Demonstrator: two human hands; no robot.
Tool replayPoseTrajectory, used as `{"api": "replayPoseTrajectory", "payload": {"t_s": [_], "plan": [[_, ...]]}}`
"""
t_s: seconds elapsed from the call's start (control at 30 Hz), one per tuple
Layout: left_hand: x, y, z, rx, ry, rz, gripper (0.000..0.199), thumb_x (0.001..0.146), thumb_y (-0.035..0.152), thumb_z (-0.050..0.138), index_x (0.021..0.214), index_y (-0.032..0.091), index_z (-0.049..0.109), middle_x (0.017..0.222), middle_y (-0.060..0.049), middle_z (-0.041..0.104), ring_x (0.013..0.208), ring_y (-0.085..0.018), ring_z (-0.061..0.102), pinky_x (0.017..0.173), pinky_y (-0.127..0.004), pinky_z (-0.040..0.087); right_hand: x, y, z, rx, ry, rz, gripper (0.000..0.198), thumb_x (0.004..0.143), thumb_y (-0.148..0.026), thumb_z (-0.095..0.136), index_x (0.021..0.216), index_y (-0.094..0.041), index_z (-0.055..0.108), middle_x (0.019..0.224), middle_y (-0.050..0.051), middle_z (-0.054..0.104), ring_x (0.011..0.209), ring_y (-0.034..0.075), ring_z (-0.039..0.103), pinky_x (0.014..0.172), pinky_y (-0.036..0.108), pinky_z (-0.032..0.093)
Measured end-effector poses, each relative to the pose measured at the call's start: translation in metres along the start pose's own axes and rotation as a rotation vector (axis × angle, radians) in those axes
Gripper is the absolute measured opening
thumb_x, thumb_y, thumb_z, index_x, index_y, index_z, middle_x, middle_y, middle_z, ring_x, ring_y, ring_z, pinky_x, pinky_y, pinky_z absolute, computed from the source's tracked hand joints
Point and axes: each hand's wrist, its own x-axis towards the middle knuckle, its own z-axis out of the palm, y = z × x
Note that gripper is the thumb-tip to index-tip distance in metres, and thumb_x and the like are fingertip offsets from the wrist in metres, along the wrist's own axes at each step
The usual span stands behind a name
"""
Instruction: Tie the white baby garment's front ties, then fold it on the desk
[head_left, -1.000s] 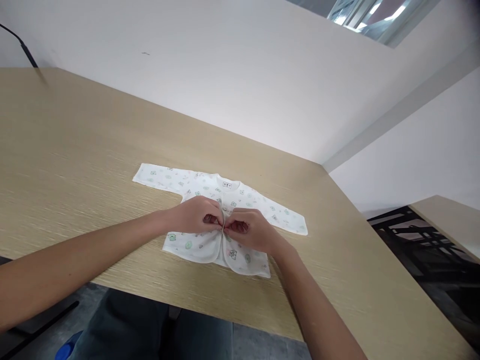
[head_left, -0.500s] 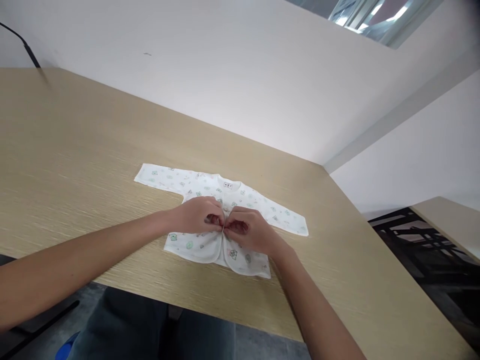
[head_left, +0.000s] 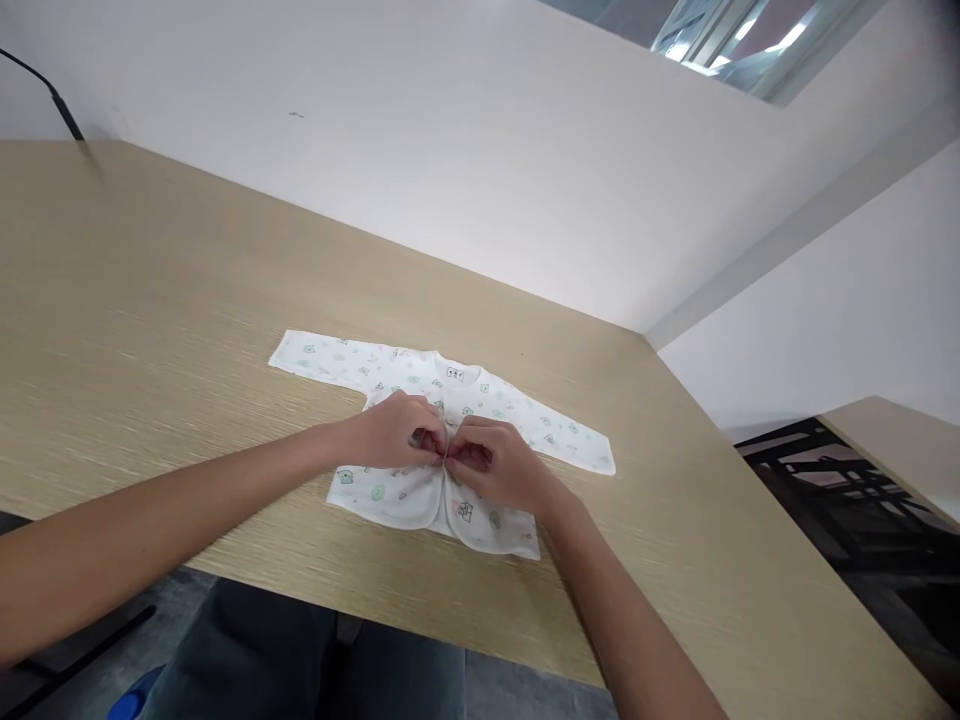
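Observation:
A small white baby shirt [head_left: 390, 499] with green and grey animal prints lies flat on the table, sleeves spread to both sides and collar away from me. Over its middle, my left hand [head_left: 400, 430] pinches one front edge between thumb and fingers. My right hand [head_left: 499, 458] pinches the other front edge, its fingertips meeting those of the left at the front opening. Below the hands the two rounded front hems part slightly. Whatever fastener may be between the fingertips is hidden.
The wood-grain table [head_left: 187, 270] runs back to a white wall [head_left: 420, 130]. A black cable [head_left: 64, 110] comes down at the far left. Dark metal framework [head_left: 847, 500] stands beyond the right table edge. My legs [head_left: 247, 650] are below the front edge.
Both hands keep their pinch on the shirt's front edges with hardly any movement. The whole view has shifted very slightly.

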Motion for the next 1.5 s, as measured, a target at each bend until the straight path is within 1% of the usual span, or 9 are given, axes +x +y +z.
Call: {"api": "replayPoseTrajectory", "payload": {"t_s": [0.23,0.43,0.6,0.8,0.9,1.03,1.23,1.4,1.5], "plan": [[0.0003,0.0003,-0.0002,0.022,-0.011,-0.02,0.002,0.083,0.024,0.077,0.082,0.023,0.075,0.08,0.004,0.073,0.084,-0.015,0.065,0.083,-0.03,0.044,0.001,-0.0015,0.0011,-0.003,0.019,0.03,0.008,0.082,-0.012,0.068,0.077,-0.018,0.069,0.076,0.0,0.061,0.069,0.011,0.054,0.064,0.024,0.04],[0.0008,0.0,-0.0005,0.018,-0.025,-0.018,0.003,0.084,0.024,0.077,0.083,0.023,0.075,0.078,0.004,0.071,0.082,-0.014,0.063,0.081,-0.03,0.043,0.0013,-0.0006,0.0003,0.001,0.001,0.061,0.009,0.083,-0.013,0.067,0.076,-0.018,0.07,0.073,-0.001,0.06,0.066,0.011,0.052,0.062,0.024,0.039],[0.001,0.0006,-0.0007,0.011,-0.026,-0.02,0.004,0.083,0.021,0.076,0.082,0.022,0.074,0.079,0.004,0.071,0.082,-0.014,0.063,0.083,-0.03,0.043,0.0023,-0.0006,0.0005,0.01,-0.003,0.085,0.009,0.082,-0.013,0.067,0.074,-0.018,0.068,0.073,-0.001,0.059,0.066,0.011,0.052,0.062,0.024,0.039],[0.0013,0.0026,-0.0018,-0.036,-0.037,-0.032,0.006,0.081,0.016,0.075,0.081,0.022,0.074,0.078,0.004,0.071,0.081,-0.013,0.063,0.079,-0.027,0.044,0.0023,-0.001,-0.0001,0.016,-0.011,0.1,0.01,0.082,-0.013,0.067,0.074,-0.018,0.067,0.073,-0.001,0.06,0.067,0.011,0.052,0.063,0.024,0.039],[0.0011,0.0024,-0.001,-0.015,-0.039,-0.048,0.003,0.082,0.02,0.075,0.081,0.022,0.073,0.076,0.004,0.07,0.081,-0.014,0.063,0.081,-0.029,0.043,0.0022,-0.0018,-0.0008,0.024,-0.018,0.111,0.009,0.082,-0.014,0.066,0.075,-0.018,0.068,0.074,-0.001,0.061,0.067,0.011,0.052,0.063,0.024,0.039],[0.0005,0.0005,0.0006,0.012,-0.046,-0.065,0.006,0.084,0.026,0.076,0.08,0.023,0.072,0.076,0.004,0.069,0.082,-0.015,0.062,0.087,-0.033,0.041,0.0016,-0.0037,-0.0013,0.022,-0.039,0.128,0.009,0.083,-0.015,0.067,0.075,-0.019,0.069,0.074,0.0,0.062,0.069,0.012,0.053,0.063,0.025,0.04],[-0.0007,0.0001,0.0016,-0.004,-0.038,-0.06,0.01,0.085,0.03,0.076,0.08,0.023,0.072,0.077,0.004,0.069,0.083,-0.015,0.062,0.087,-0.033,0.04,0.0005,-0.0045,-0.0023,0.059,-0.072,0.173,0.006,0.083,-0.017,0.068,0.08,-0.02,0.072,0.078,0.0,0.064,0.071,0.012,0.055,0.064,0.026,0.042],[-0.0012,0.003,0.0013,0.001,-0.052,-0.092,0.009,0.085,0.03,0.076,0.079,0.024,0.073,0.079,0.003,0.071,0.087,-0.017,0.063,0.094,-0.038,0.038,0.0013,-0.0063,-0.0037,0.085,-0.093,0.201,0.006,0.081,-0.015,0.068,0.079,-0.019,0.072,0.077,0.0,0.063,0.071,0.012,0.054,0.064,0.026,0.042],[-0.0011,0.0033,0.0017,-0.005,-0.052,-0.069,0.008,0.086,0.029,0.076,0.08,0.024,0.073,0.079,0.003,0.072,0.087,-0.016,0.063,0.093,-0.037,0.039,0.0026,-0.0096,-0.004,0.092,-0.1,0.22,0.006,0.08,-0.013,0.068,0.077,-0.018,0.07,0.076,-0.001,0.062,0.07,0.012,0.054,0.063,0.025,0.041]]}}
